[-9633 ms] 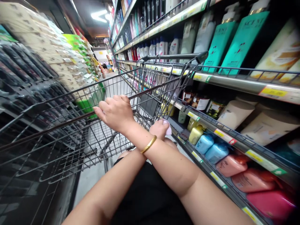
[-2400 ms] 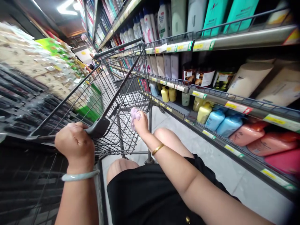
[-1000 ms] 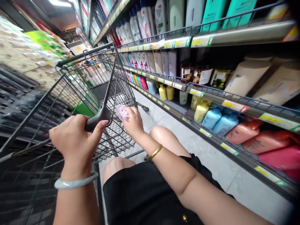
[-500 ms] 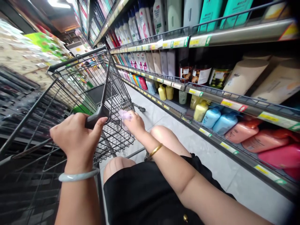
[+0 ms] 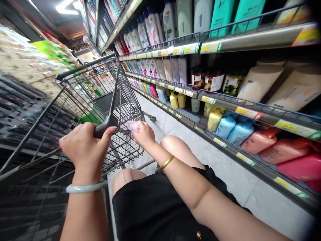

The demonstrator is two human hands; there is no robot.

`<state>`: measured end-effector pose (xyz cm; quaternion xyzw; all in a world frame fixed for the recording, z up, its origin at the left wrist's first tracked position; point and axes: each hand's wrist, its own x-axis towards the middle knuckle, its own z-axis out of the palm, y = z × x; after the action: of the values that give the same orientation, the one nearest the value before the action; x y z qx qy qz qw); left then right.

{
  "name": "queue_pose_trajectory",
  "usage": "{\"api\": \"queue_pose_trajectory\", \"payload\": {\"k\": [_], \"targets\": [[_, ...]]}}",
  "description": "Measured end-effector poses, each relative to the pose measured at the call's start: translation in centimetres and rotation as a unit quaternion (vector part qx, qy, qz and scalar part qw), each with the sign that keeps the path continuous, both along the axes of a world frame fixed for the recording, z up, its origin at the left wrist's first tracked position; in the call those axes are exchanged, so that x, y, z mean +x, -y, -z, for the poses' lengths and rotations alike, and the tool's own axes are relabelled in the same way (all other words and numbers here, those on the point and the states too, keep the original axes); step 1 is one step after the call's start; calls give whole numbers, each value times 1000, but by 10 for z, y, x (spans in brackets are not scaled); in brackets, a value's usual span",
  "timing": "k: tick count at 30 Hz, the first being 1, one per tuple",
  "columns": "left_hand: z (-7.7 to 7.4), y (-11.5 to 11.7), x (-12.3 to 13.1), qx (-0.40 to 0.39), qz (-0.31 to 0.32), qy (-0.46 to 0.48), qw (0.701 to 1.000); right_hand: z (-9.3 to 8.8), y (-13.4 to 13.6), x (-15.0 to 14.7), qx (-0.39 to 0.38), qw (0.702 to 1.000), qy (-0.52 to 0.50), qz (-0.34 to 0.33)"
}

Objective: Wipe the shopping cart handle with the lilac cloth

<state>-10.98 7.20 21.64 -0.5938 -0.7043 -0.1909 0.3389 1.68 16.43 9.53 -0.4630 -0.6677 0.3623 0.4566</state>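
My left hand (image 5: pixel 84 145) is wrapped round the dark handle (image 5: pixel 106 124) of a wire shopping cart (image 5: pixel 125 107), thumb along its end, with a pale bangle at the wrist. To its right, my right hand (image 5: pixel 145 134) is closed on a small crumpled light purple item (image 5: pixel 133 126), perhaps a cloth or tissue; its exact kind is hard to tell. A gold bracelet circles that forearm. The purple item is in front of the cart's wire side; whether they touch is unclear.
Shelves on the right hold yellow pump bottles (image 5: pixel 215 119), blue bottles (image 5: pixel 226 125), pink bottles (image 5: pixel 259 140), dark-lidded jars (image 5: pixel 214 81) and beige bottles (image 5: pixel 259 82). Packaged goods hang at the left. My bent knees and black clothing (image 5: pixel 160 207) are below, over the tiled floor (image 5: pixel 173 125).
My left hand and the cart handle have shifted slightly right in the view. Both hands keep their hold, and the shelves are framed almost the same.
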Motion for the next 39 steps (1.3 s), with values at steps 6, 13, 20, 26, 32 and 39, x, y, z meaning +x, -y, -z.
{"api": "queue_pose_trajectory", "payload": {"k": [6,13,20,26,32,39], "targets": [[0,1,-1,1,-1,0,1000,1,-3,-1,-67,997,-18,-28],[0,0,1,5,3,8,1000,3,-3,-2,4,1000,1,-16],[0,1,4,-1,-2,11,1000,9,-12,-6,-77,994,-63,-36],[3,1,2,17,3,-5,1000,-44,-30,-14,156,982,-102,-27],[6,0,0,34,11,-22,999,-5,-93,-24,-145,987,70,-13],[10,-8,0,45,-12,-43,998,-26,-102,-41,-25,996,-84,-28]]}}
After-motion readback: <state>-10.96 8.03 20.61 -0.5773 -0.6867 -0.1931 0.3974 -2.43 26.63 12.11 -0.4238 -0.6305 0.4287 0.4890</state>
